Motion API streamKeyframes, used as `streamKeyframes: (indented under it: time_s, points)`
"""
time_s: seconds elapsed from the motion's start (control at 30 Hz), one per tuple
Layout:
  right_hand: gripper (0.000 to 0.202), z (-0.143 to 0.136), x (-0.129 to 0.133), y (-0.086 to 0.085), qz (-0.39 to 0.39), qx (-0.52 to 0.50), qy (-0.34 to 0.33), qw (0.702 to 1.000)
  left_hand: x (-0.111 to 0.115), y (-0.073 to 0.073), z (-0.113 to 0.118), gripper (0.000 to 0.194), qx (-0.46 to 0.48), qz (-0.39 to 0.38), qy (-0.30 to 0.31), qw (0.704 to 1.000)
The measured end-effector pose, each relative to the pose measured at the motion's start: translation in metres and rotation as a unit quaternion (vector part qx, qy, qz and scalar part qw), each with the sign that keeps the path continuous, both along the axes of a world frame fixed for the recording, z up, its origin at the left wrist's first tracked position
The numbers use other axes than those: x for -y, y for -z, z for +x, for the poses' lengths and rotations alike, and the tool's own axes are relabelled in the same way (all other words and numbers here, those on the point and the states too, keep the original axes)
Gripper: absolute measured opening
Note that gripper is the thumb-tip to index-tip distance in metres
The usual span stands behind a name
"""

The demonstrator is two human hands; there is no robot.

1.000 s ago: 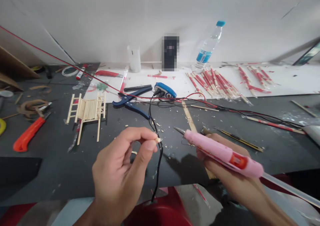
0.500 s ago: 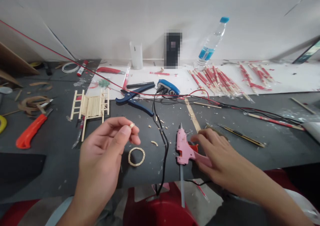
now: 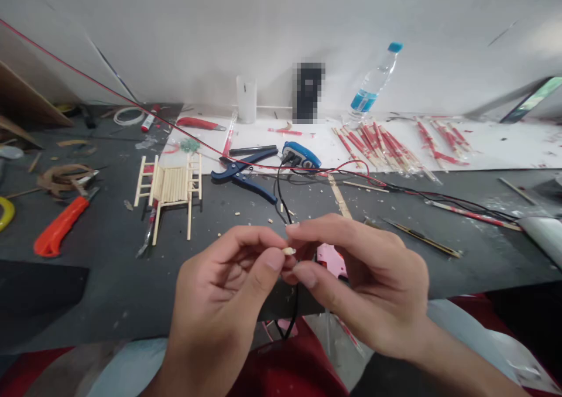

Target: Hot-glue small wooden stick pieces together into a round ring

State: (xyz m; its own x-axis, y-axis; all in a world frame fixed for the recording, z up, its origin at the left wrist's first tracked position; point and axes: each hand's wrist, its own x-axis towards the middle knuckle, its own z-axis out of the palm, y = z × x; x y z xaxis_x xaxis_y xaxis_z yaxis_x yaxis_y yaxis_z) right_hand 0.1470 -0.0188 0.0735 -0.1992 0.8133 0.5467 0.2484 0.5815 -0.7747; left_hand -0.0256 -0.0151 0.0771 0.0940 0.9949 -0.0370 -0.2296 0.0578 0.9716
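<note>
Between its thumb and forefinger my left hand (image 3: 228,291) pinches a small pale piece of stick (image 3: 288,251), with something glossy at its tip. Close on the right, my right hand (image 3: 369,280) holds its thumb and forefinger apart around the tip of that piece, with nothing visibly gripped. Partly covered by the right hand, a pink glue gun (image 3: 332,261) lies on the dark table. The ring of short pale pieces is hidden behind my hands. A miniature chair-like frame of thin sticks (image 3: 173,187) stands to the left.
Blue-handled cutters (image 3: 246,177) and a blue power adapter (image 3: 301,156) lie behind my hands, with black cables (image 3: 281,192) running forward. An orange knife (image 3: 61,227) lies left and a slim craft knife (image 3: 421,239) right. Red-wrapped sticks (image 3: 386,145) and a water bottle (image 3: 371,86) are farther back.
My right hand has left the glue gun's handle and come over to the left hand. The left hand has moved right with the small piece, covering the ring.
</note>
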Motion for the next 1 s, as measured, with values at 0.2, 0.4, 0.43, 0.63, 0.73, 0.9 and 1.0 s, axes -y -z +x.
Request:
streamKeyframes:
  time_s: [0.2,0.4,0.43,0.63,0.73,0.9,1.0]
  points:
    - [0.018,0.005,-0.004,0.01,0.053,-0.018,0.026,0.998,-0.001,-0.001,0.005,0.015,-0.044,0.0,-0.009,0.999]
    - [0.019,0.011,-0.003,0.015,0.086,0.002,0.055,0.995,0.0,-0.001,0.013,0.017,-0.052,0.007,0.003,0.999]
    - [0.019,0.012,-0.003,0.015,0.086,0.006,0.063,0.994,0.0,-0.001,0.014,0.017,-0.055,0.007,0.006,0.998]
    - [0.018,0.021,0.003,0.024,0.031,-0.016,0.116,0.993,-0.003,-0.001,0.021,0.014,-0.079,0.016,-0.006,0.997]
    - [0.012,0.029,0.007,0.03,-0.007,-0.066,0.111,0.992,-0.006,-0.001,0.023,0.012,-0.104,0.03,-0.014,0.994]
    - [0.028,0.045,0.009,0.032,-0.023,-0.073,0.096,0.992,-0.006,0.001,0.026,0.009,-0.141,0.051,-0.029,0.988]
    - [0.017,0.053,0.009,0.03,-0.038,-0.013,0.093,0.995,-0.005,0.003,0.025,0.007,-0.164,0.07,-0.032,0.983]
